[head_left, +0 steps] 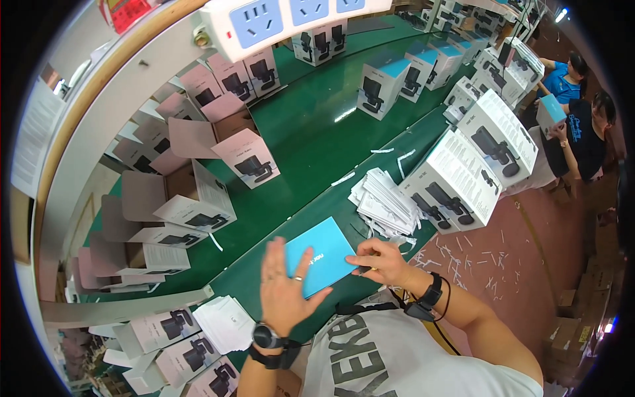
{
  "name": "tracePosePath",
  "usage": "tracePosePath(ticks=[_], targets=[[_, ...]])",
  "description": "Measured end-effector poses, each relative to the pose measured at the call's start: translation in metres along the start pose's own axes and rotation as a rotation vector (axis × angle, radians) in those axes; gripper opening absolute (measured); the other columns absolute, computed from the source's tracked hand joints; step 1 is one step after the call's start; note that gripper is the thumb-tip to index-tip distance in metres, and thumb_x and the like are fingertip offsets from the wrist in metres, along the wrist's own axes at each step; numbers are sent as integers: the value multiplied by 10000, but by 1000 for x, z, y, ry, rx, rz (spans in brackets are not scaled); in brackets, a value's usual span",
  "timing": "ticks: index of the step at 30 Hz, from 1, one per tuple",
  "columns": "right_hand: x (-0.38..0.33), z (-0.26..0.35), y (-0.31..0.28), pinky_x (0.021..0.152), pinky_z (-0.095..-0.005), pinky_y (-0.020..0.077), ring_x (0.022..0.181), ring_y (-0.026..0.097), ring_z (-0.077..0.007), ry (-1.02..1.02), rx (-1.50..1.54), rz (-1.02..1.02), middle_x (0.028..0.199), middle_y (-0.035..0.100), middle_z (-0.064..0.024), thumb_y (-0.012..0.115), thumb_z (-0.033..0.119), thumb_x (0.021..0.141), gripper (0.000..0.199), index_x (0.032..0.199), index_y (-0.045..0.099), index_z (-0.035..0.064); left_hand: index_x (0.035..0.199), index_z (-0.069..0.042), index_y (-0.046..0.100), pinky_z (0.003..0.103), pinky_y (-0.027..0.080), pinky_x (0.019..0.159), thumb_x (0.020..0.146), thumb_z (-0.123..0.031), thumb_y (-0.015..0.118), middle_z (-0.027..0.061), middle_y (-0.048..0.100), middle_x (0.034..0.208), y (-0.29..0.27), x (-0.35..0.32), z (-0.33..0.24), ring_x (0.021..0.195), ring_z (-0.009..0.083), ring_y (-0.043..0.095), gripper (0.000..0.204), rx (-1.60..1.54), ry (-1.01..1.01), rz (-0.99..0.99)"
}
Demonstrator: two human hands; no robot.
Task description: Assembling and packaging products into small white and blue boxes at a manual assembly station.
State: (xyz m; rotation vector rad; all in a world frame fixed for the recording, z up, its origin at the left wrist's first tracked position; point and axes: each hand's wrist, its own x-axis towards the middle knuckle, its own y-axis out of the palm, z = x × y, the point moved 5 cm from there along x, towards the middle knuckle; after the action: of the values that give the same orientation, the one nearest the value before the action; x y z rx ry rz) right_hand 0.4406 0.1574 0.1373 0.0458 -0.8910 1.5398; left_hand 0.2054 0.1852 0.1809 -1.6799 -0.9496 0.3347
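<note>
A carton with a bright blue top stands on the green bench in front of me. My left hand lies over its left side, fingers stretched and spread, a ring on one finger. At the carton's right corner, my right hand has its fingers curled and pressed together, thumb and index touching the edge. A small dark thing shows at those fingertips; I cannot make out what it is. Just beyond the right hand lies a messy stack of white printed papers.
Open-flapped cartons line the left of the green bench. Closed cartons stand at the right, more blue-topped ones farther back. A power strip hangs overhead. White papers lie lower left. Two people sit at right.
</note>
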Motion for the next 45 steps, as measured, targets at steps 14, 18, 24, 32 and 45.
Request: tracePosePath(ticks=[14, 18, 24, 32, 45], targets=[[-28, -39, -37, 623, -345, 524, 684, 654, -199, 402, 254, -227, 867, 719, -77, 757, 78, 906, 277, 1178, 784, 119, 1358, -126, 662, 619, 403, 1065, 715, -494, 876, 365, 478, 1389, -29, 118, 22, 1246, 544, 484, 770, -126, 80, 66], [-86, -85, -54, 661, -296, 539, 745, 718, -201, 730, 135, -319, 881, 756, -122, 721, 122, 963, 173, 1105, 791, 52, 1274, -103, 696, 602, 409, 1078, 727, -473, 879, 368, 517, 1368, -4, 266, 28, 1261, 541, 490, 685, -119, 104, -51], [-121, -79, -58, 715, -282, 546, 787, 704, -135, 937, 150, -298, 901, 767, -88, 692, 147, 993, 203, 1136, 766, 22, 1466, -113, 576, 598, 343, 1198, 930, -395, 697, 342, 417, 1561, 93, 444, 74, 1458, 549, 365, 617, 176, 59, -122], [-159, -82, -18, 742, -270, 538, 811, 654, -112, 1306, 575, -287, 925, 728, -40, 624, 172, 1057, 339, 1362, 637, 24, 1542, -89, 464, 589, 348, 1198, 927, -390, 697, 290, 439, 1575, 67, 447, 67, 1473, 503, 382, 722, 161, -62, 153], [-15, -31, -2, 781, -241, 490, 877, 606, -75, 537, 269, -6, 1075, 694, -9, 808, 141, 903, 503, 1355, 619, 29, 1111, -216, 798, 568, 371, 1174, 764, -12, 670, 48, 733, 1153, -66, 100, 109, 1274, 331, 578, 423, 183, 7, 43]])
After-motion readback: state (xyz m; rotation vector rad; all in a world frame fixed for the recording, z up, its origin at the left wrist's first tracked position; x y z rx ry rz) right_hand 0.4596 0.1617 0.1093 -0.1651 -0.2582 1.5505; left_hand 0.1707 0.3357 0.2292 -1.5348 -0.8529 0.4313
